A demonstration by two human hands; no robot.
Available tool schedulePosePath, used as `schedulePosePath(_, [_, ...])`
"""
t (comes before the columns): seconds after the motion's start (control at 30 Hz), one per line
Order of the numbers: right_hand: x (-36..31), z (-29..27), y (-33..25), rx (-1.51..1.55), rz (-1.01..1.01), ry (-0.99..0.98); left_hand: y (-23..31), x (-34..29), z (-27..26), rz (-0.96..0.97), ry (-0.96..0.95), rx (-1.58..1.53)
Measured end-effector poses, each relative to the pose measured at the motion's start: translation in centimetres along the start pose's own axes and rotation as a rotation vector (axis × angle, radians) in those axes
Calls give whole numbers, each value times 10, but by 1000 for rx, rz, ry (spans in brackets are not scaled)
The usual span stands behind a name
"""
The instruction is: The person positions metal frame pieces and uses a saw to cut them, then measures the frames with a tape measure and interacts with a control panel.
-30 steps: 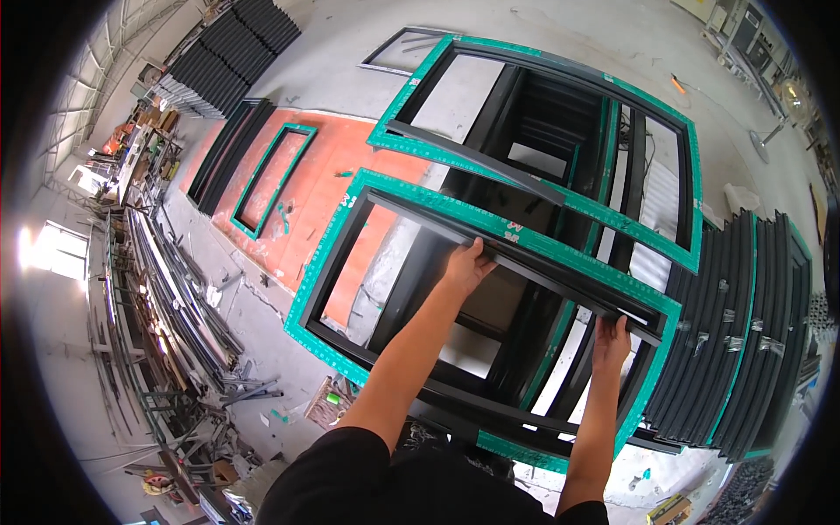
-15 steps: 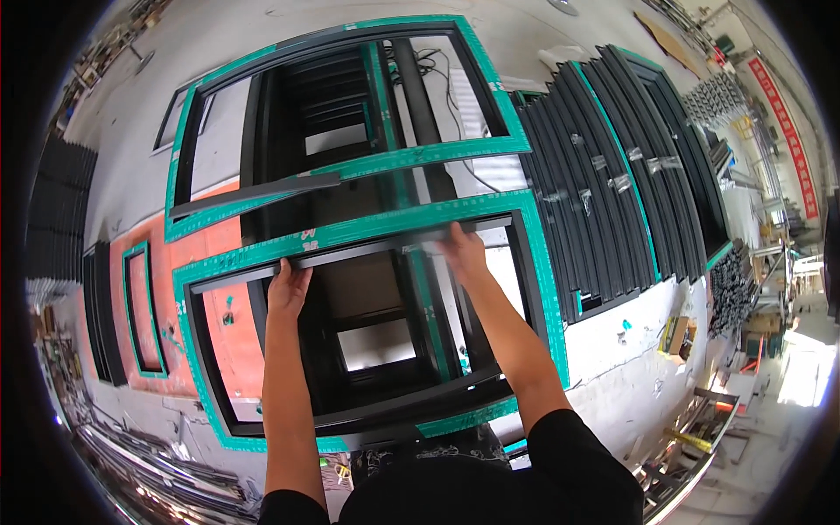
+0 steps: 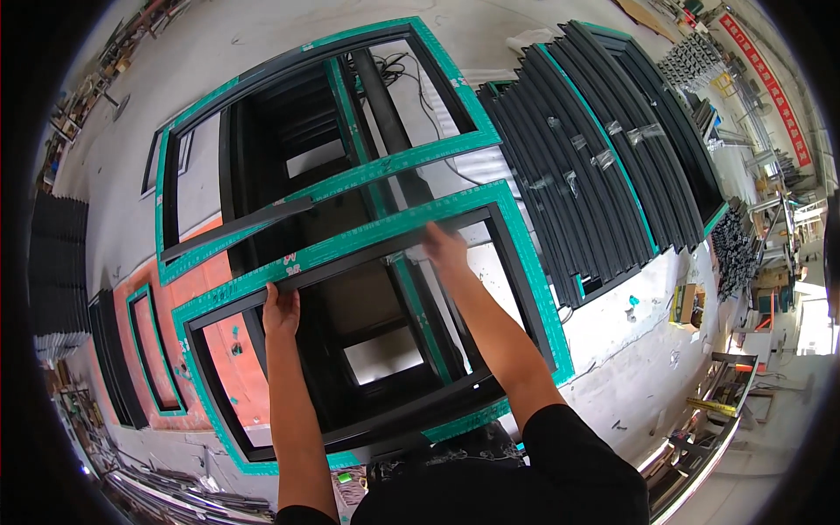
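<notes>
A rectangular black window frame [image 3: 350, 229] with green protective film on its face lies right in front of me, tilted up toward the right. On the inner edge of its far bar, left of the middle, my left hand [image 3: 282, 313] is closed with thumb and fingertips against the profile. My right hand [image 3: 446, 252] is at the same bar further right, its fingers smeared by motion. Past it lies a second green-filmed frame [image 3: 350, 171]. A loose dark strip [image 3: 238, 229] rests slantwise on that frame's near left side.
Dark frames [image 3: 337, 319] stand beneath the opening. At right lean many dark frames [image 3: 560, 166] in a row, partly wrapped in clear film. A small green-edged frame [image 3: 156, 350] stands by an orange board [image 3: 197, 280] at left. A cable [image 3: 394, 66] lies beyond. Long metal profiles [image 3: 184, 494] fill the lower left.
My view has turned slightly, so the frames appear more tilted. The light strip along the near frame's far inner edge now looks flush with the bar. My right hand has shifted a little along it.
</notes>
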State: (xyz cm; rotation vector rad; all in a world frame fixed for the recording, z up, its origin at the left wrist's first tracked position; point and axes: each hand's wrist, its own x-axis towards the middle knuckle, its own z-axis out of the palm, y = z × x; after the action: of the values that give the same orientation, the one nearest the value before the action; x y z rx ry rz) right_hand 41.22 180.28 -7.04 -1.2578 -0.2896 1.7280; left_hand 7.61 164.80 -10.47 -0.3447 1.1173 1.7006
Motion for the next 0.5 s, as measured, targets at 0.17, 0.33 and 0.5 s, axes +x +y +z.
schedulePosePath(0.17, [-1,8,-5,-56,-66,113,-4,3,11,3,87,34])
schedulePosePath(0.33, [-5,12,-4,-48,-67,99,-2,10,4,30,79,49])
schedulePosePath(0.5, [-1,12,-3,-49,-33,102,2,3,9,19,144,119])
